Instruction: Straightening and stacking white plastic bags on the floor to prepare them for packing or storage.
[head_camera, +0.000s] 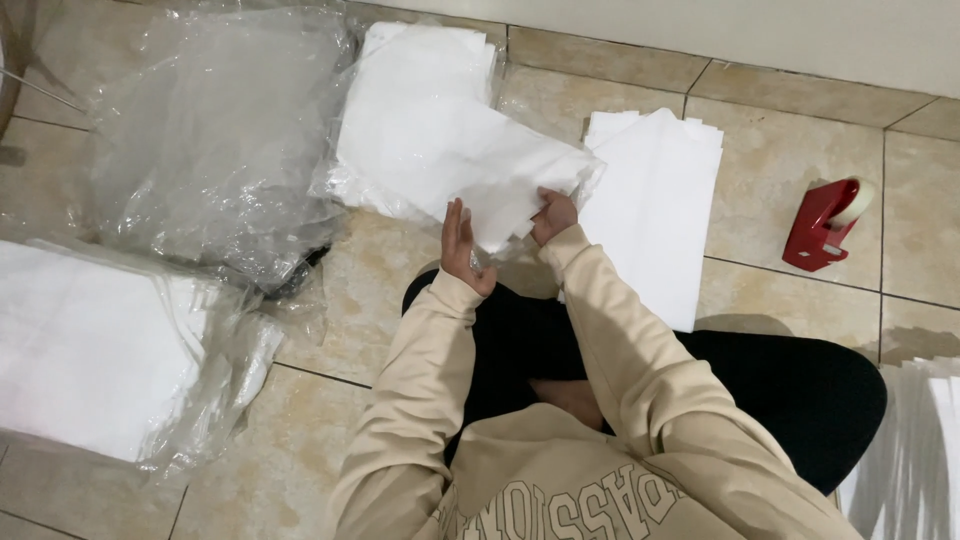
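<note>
Sheets (500, 170) lie on the floor (780, 170) before your knees, half out of their plastic wrap. Your right hand (553, 215) pinches their near edge, peeling some free; your left hand (460, 245) stands spread beside it, steadying. Tape dispenser (822, 225) sits well right.

Left hand (462, 245) open — right hand (553, 215) pinching.

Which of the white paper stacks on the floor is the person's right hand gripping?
The stack straight ahead, half inside clear plastic wrap. The right hand pinches its near corner, while the bare stack to its right and the wrapped stack far left lie untouched.
</note>
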